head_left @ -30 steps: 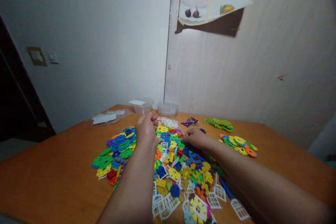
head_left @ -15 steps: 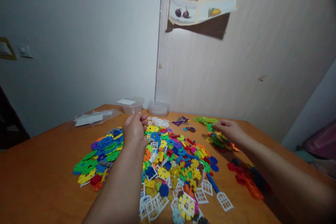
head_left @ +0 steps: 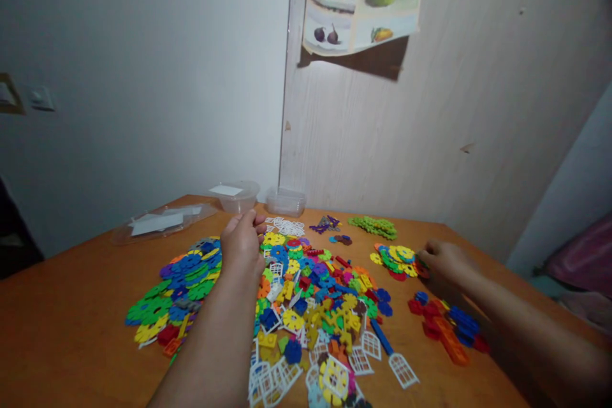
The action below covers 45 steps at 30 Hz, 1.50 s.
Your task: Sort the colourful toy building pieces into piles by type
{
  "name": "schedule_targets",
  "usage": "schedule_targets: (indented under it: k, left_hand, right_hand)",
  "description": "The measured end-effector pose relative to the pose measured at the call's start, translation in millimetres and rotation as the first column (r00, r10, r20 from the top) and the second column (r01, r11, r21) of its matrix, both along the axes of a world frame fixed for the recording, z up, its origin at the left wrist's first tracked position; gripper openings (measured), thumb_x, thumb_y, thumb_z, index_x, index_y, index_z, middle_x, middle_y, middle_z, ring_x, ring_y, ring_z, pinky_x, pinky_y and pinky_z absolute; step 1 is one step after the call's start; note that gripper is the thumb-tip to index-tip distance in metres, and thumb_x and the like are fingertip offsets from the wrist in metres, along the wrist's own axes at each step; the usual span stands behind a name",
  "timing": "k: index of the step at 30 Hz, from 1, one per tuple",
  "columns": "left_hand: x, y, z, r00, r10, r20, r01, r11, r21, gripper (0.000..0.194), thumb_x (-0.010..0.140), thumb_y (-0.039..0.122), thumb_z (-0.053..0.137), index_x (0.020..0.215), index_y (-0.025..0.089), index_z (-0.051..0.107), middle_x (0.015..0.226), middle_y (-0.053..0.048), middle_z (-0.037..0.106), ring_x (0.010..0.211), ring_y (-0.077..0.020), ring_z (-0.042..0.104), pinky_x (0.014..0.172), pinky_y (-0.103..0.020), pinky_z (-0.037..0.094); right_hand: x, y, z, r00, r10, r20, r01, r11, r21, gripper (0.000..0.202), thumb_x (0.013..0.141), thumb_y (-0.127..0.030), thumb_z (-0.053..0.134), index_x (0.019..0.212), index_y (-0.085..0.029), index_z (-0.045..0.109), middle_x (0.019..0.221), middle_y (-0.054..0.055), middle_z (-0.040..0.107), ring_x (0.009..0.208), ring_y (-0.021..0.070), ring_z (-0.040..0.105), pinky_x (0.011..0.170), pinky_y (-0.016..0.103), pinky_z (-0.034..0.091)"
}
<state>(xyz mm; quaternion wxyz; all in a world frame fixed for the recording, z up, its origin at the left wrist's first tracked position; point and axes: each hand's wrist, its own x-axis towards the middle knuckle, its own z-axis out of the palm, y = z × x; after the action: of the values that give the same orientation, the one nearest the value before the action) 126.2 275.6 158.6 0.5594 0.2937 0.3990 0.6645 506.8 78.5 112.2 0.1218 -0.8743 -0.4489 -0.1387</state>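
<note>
My left hand [head_left: 243,242] is closed, fingers curled together, above the back left of a large mixed heap of plastic building pieces [head_left: 325,287]. What it holds, if anything, is hidden. On the right, my right hand [head_left: 444,261] is pinched at the right edge of a small pile of flower discs [head_left: 396,259], yellow, green and red. A dark flower disc shows at its fingertips, partly hidden. Nearer to me, below that hand, lies a group of red, orange and blue bricks [head_left: 444,326].
Left of the heap lie larger flower discs [head_left: 189,277]. Behind it are white pieces [head_left: 285,226], purple and grey pieces [head_left: 326,224] and light green pieces [head_left: 373,226]. Clear tubs [head_left: 285,203] stand by the wall; a clear bag [head_left: 162,222] lies left. White lattice windows [head_left: 403,370] lie in front.
My right hand has moved right and nearer, from beside the light green pieces to the right edge of the small disc pile. My left hand stays closed in about the same place.
</note>
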Motion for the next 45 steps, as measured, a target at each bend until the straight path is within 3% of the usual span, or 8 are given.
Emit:
schedule_targets:
  k: [6,12,17,23,30,37,42,45]
  left_hand:
    - [1,-1,-2.2,1.0,-0.012,0.005,0.012,1.0,0.023,0.019,0.07,0.028,0.064,0.083,0.015,0.06,0.072,0.0,0.064,0.053,-0.0073,0.052,0.045,-0.016,0.032]
    - [3,2,-5.9,1.0,-0.003,-0.015,0.004,1.0,0.012,0.022,0.07,0.032,0.066,0.084,0.016,0.062,0.076,-0.001,0.067,0.056,-0.008,0.054,0.048,-0.017,0.034]
    - [3,0,-5.4,1.0,0.001,-0.022,0.0,1.0,0.006,0.021,0.069,0.03,0.065,0.084,0.016,0.062,0.074,-0.001,0.067,0.056,-0.0085,0.054,0.048,-0.018,0.033]
    - [2,0,-6.2,1.0,-0.011,-0.025,0.012,1.0,0.026,0.022,0.068,0.031,0.067,0.083,0.016,0.061,0.073,0.0,0.066,0.054,-0.0078,0.053,0.049,-0.018,0.033]
    - [2,1,-6.9,1.0,-0.022,-0.015,0.023,0.999,0.024,0.023,0.069,0.03,0.066,0.086,0.016,0.062,0.077,-0.002,0.069,0.057,-0.0084,0.056,0.049,-0.019,0.033]
    - [2,0,-6.5,1.0,-0.027,-0.01,0.028,0.999,0.032,0.023,0.069,0.03,0.066,0.085,0.016,0.061,0.073,0.0,0.067,0.054,-0.0075,0.053,0.048,-0.019,0.033]
    - [3,-1,-4.0,1.0,-0.014,-0.022,0.014,1.0,0.021,0.02,0.069,0.03,0.065,0.083,0.016,0.06,0.073,0.0,0.066,0.055,-0.0079,0.053,0.048,-0.018,0.032]
    - [4,-2,-2.7,1.0,-0.015,-0.019,0.016,1.0,0.019,0.021,0.068,0.03,0.066,0.082,0.016,0.06,0.073,-0.001,0.066,0.056,-0.0082,0.054,0.048,-0.018,0.034]
  right_hand:
    - [-23,27,16.6,0.991,0.114,-0.069,-0.107,0.989,0.103,0.036,0.088,-0.048,0.048,0.067,-0.021,0.06,0.062,0.003,0.061,0.061,0.0185,0.055,0.054,0.028,0.028]
    - [-96,78,16.9,0.887,0.406,-0.222,-0.374,0.911,0.172,0.028,0.086,-0.043,0.052,0.07,-0.021,0.057,0.066,0.001,0.061,0.064,0.0153,0.053,0.057,0.026,0.031]
    - [-152,118,4.8,0.805,0.419,-0.42,-0.453,0.891,0.021,0.018,0.083,-0.033,0.059,0.071,-0.02,0.06,0.063,-0.001,0.063,0.06,0.0127,0.054,0.053,0.024,0.03]
    - [-183,147,-5.6,0.785,0.392,-0.481,-0.479,0.875,-0.069,0.025,0.075,-0.043,0.075,0.076,-0.02,0.066,0.072,0.001,0.068,0.064,0.014,0.056,0.053,0.023,0.032]
    - [-192,157,-1.8,0.713,0.339,-0.613,-0.491,0.866,-0.092,0.013,0.069,-0.025,0.073,0.072,-0.019,0.063,0.061,-0.002,0.06,0.053,0.0118,0.051,0.049,0.023,0.034]
    - [-185,141,7.5,0.656,0.398,-0.641,-0.441,0.892,0.102,0.02,0.076,-0.026,0.067,0.063,-0.019,0.053,0.053,-0.006,0.048,0.051,0.0091,0.042,0.049,0.021,0.029]
    - [-147,106,15.1,0.628,0.443,-0.639,-0.383,0.892,0.242,0.027,0.08,-0.041,0.061,0.064,-0.02,0.053,0.055,-0.003,0.054,0.053,0.011,0.045,0.05,0.022,0.033]
    - [-102,78,18.6,0.653,0.427,-0.626,-0.231,0.899,0.373,0.03,0.075,-0.048,0.066,0.067,-0.02,0.056,0.058,-0.002,0.055,0.053,0.0114,0.046,0.049,0.022,0.034]
